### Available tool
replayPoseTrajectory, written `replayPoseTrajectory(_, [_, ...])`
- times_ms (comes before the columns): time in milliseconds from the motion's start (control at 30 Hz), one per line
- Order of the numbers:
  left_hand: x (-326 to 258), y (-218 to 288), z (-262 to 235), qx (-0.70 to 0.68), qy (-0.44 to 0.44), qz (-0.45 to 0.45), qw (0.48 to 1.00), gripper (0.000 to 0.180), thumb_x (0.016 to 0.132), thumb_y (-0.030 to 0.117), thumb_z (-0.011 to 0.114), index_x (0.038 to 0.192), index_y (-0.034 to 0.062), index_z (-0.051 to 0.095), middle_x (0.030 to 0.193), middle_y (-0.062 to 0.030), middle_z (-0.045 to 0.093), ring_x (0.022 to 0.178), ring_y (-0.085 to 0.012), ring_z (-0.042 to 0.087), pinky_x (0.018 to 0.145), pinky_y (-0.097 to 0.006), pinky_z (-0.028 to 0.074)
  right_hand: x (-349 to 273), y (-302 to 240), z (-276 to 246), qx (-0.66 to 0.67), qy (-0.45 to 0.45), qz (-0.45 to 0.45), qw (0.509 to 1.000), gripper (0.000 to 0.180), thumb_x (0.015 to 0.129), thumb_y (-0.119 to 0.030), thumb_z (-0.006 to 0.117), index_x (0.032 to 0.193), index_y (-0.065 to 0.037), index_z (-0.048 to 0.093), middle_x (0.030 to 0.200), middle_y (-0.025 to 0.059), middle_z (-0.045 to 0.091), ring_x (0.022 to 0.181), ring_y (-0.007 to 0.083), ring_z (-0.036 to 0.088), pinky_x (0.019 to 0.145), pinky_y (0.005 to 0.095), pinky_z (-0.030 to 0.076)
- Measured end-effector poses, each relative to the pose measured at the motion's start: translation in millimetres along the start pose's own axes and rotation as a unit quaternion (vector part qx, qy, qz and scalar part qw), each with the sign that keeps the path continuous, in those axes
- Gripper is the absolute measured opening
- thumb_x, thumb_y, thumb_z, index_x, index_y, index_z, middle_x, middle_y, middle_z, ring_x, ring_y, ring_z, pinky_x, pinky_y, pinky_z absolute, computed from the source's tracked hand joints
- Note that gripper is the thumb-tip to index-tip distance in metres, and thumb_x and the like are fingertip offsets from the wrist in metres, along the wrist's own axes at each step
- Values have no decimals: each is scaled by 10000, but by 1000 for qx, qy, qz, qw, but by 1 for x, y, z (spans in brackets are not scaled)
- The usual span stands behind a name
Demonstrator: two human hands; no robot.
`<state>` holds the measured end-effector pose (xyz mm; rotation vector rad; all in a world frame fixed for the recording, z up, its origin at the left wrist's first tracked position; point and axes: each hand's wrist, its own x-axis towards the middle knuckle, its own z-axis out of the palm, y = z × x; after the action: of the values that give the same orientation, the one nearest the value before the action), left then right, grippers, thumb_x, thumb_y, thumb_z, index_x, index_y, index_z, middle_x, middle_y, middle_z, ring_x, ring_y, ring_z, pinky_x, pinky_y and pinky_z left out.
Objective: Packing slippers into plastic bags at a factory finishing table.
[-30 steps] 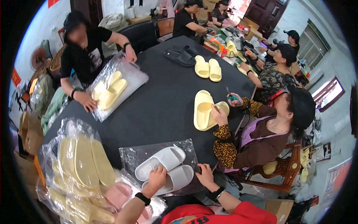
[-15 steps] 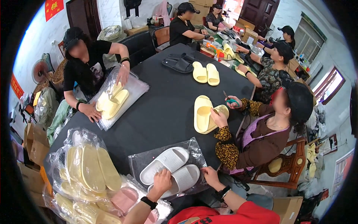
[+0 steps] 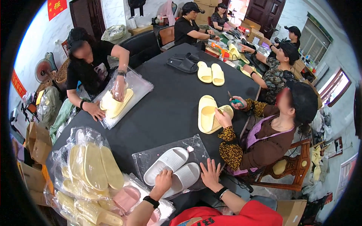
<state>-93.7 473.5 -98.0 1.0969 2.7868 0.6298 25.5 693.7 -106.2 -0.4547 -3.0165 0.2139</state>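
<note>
Two white slide slippers lie side by side on a clear plastic bag (image 3: 143, 161) at the near side of the black table. My left hand (image 3: 163, 182) grips the heel parts between them, fingers curled around the inner edge of the left slipper (image 3: 174, 158) and against the right slipper (image 3: 188, 174). Its fingertips are partly hidden. Spread flat, my right hand (image 3: 211, 174) rests at the bag's right edge, beside the right slipper, holding nothing. A small white piece (image 3: 190, 149) shows on the bag past the slippers' toes.
Bagged yellow slippers (image 3: 94, 169) and a pink slipper (image 3: 126, 199) are heaped at my left. Across the table, a person presses yellow slippers (image 3: 117, 105) onto plastic bags. On the right, another person holds scissors (image 3: 236, 100) and yellow slippers (image 3: 207, 115). Black slippers (image 3: 182, 64) lie farther back.
My right hand has let go of the bag's edge and spread its fingers flat. The slippers have shifted slightly within my left hand's hold. The person across has reached farther over the yellow slippers.
</note>
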Motion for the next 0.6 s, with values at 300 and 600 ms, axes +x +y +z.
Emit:
replayPoseTrajectory(300, [-1, -1, 3, -1, -7, -12, 1000, 185, 714, 110, 558, 899, 96, 558, 835, -105, 529, 748, -294, 567, 627, -410, 479, -8, 11, 28, 40, 8, -5, 999, 463, 821, -276, 503, 1272, -201, 428, 1391, 129, 263, 1289, 312, 211, 1010, 584, 98])
replayPoseTrajectory(600, [-3, -2, 5, -8, -3, -15, 1000, 208, 715, 129, 567, 922, 113, 562, 851, -104, 527, 762, -295, 562, 634, -408, 470, -7, 8, 26, 28, 23, -2, 999, 462, 804, -287, 528, 1253, -212, 450, 1372, 108, 296, 1278, 288, 239, 1007, 570, 126])
